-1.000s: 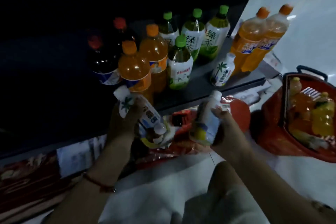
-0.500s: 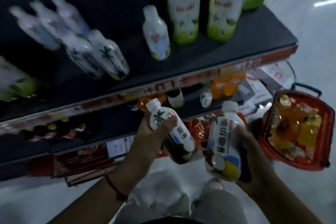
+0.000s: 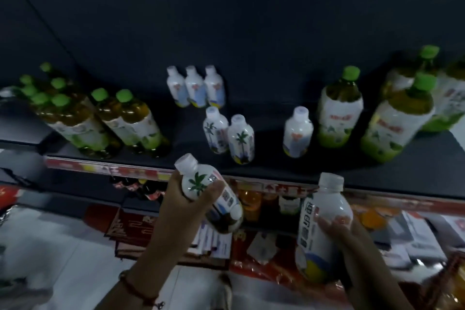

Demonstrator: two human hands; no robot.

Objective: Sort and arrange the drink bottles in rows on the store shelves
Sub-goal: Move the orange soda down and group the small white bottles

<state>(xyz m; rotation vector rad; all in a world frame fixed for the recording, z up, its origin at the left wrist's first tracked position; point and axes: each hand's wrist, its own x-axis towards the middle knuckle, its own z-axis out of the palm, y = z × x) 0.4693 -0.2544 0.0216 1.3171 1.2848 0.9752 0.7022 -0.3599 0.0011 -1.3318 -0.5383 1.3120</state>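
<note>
Six small white palm-print plastic bottles [image 3: 241, 142] stand on the dark shelf [image 3: 276, 161]; your left hand [image 3: 186, 199] grips two more, your right hand [image 3: 347, 236] grasps one.

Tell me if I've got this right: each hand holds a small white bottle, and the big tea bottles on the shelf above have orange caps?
Not quite. In the head view the big tea bottles on the shelf have green caps, not orange. The rest holds: the left hand grips one small white bottle and the right hand another.
</note>
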